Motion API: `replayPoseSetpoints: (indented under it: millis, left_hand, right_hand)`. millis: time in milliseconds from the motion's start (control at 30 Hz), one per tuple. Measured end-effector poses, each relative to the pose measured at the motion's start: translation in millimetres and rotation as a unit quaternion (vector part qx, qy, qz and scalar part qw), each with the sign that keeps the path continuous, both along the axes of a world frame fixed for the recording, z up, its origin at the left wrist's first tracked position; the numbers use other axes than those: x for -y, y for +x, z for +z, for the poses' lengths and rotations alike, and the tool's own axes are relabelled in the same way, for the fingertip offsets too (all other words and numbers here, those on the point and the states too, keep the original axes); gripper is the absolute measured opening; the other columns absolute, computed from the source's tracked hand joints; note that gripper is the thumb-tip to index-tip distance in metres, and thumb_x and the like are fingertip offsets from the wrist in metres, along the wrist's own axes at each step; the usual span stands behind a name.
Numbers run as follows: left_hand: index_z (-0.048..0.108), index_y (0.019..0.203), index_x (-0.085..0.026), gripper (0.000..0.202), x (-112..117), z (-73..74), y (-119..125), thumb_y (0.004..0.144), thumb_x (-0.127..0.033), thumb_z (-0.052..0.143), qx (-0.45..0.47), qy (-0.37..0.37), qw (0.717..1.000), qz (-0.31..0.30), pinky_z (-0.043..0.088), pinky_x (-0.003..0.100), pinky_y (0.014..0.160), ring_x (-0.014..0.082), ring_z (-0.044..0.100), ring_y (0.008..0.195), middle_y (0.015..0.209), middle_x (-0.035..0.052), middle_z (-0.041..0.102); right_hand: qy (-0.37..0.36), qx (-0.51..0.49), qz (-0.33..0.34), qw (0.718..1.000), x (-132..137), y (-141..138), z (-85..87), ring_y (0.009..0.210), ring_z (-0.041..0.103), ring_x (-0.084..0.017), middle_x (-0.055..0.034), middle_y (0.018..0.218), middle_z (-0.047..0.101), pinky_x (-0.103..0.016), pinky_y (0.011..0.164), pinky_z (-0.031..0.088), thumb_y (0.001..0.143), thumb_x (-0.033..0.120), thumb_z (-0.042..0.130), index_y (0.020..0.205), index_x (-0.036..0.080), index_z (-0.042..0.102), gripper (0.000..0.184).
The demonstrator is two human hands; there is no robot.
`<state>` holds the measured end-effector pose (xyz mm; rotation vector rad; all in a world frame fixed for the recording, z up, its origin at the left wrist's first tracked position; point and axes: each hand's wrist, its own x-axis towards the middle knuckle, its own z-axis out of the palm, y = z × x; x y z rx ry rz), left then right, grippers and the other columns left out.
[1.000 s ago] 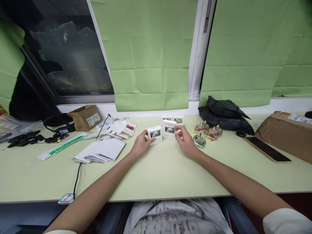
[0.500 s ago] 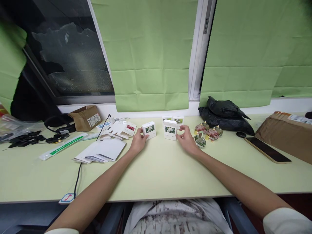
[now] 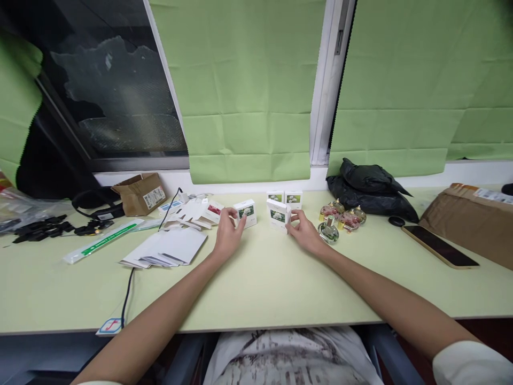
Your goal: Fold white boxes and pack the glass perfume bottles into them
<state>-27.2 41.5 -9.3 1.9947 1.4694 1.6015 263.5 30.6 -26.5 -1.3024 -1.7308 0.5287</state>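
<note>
My left hand grips a small white box with a flower picture, standing on the pale green table. My right hand pinches the right side of a second such white box a little to the right. Behind that box, two more white boxes stand side by side near the wall. Small round glass perfume bottles are clustered just right of my right hand.
Flat white cartons and folded box blanks lie to the left, crossed by a black cable. A torn brown carton, a black bag, a phone and a brown parcel sit around.
My left hand has carried its box leftward and away from me, towards the back of the table. My right hand has shifted slightly left with the second box, which has turned a little.
</note>
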Motion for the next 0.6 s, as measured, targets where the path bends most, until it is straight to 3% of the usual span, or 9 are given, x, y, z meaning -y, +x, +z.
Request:
replayPoseSetpoints:
  millis: [100,233,400,600]
  left_hand:
    - [0.055,0.111,-0.023,0.023,13.8,6.4,9.8,0.102,-0.044,0.058,-0.048,-0.052,0.990,-0.121,0.050,0.030,0.076,0.0148,0.058,0.080,0.108,0.0031,0.062]
    - [0.051,0.130,-0.028,0.037,23.2,4.0,21.1,0.100,-0.047,0.063,-0.067,-0.116,0.968,-0.213,0.055,0.033,0.084,0.0202,0.064,0.109,0.139,0.0082,0.058]
    - [0.030,0.155,-0.034,0.071,22.9,-3.4,26.8,0.097,-0.049,0.069,-0.046,-0.150,0.954,-0.257,0.054,0.043,0.102,0.0276,0.057,0.135,0.159,0.0135,0.048]
    - [0.024,0.159,-0.032,0.076,18.0,-5.9,28.8,0.099,-0.047,0.068,-0.034,-0.126,0.952,-0.277,0.052,0.045,0.105,0.0292,0.054,0.141,0.156,0.0147,0.053]
  right_hand:
    - [-0.014,0.007,-0.002,1.000,3.5,-3.2,1.9,0.076,0.068,-0.017,-0.0021,0.111,0.070,-0.031,0.068,0.050,0.094,0.044,0.062,0.132,0.026,0.050,0.044]
    - [-0.028,-0.003,0.033,0.999,10.1,-9.0,4.2,0.077,0.068,-0.017,-0.0015,0.109,0.070,-0.032,0.072,0.052,0.095,0.046,0.064,0.137,0.027,0.048,0.049]
    - [-0.030,-0.014,0.112,0.993,16.5,-14.3,3.1,0.083,0.068,-0.017,-0.0033,0.117,0.070,-0.033,0.078,0.055,0.096,0.042,0.065,0.143,0.028,0.048,0.052]
    - [-0.020,-0.013,0.191,0.981,23.8,-17.7,5.9,0.086,0.065,-0.016,-0.0057,0.128,0.069,-0.034,0.082,0.056,0.097,0.038,0.064,0.148,0.028,0.052,0.053]
